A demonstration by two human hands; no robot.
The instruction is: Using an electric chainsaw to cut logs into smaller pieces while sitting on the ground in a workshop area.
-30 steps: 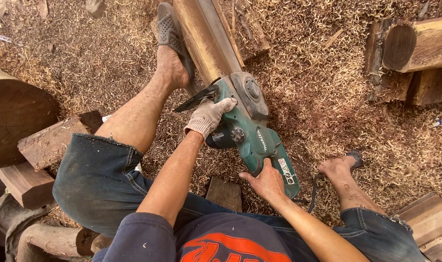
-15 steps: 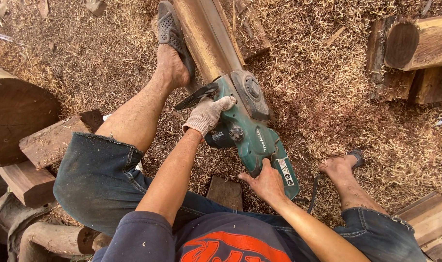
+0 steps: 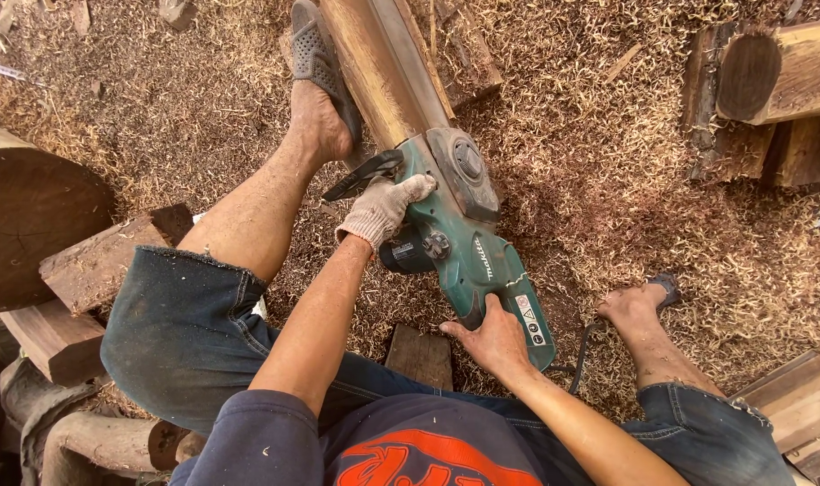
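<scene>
A green electric chainsaw (image 3: 468,243) rests against a long pale log (image 3: 383,63) that runs away from me on the sawdust. My left hand (image 3: 383,207), in a grey knit glove, grips the saw's front handle. My right hand (image 3: 491,337), bare, holds the rear handle near the cord end. My left foot in a grey sandal (image 3: 318,63) presses against the log's left side. My right foot (image 3: 639,306) stands on the ground at the right. The saw's bar is hidden behind its body and the log.
Wood shavings cover the ground. A large round log (image 3: 27,216) and several cut blocks (image 3: 95,265) lie at the left. More logs (image 3: 779,72) are stacked at the upper right, planks (image 3: 801,405) at the lower right. A small block (image 3: 421,355) sits between my legs.
The view has shifted very slightly. Hands, saw and feet keep the same positions.
</scene>
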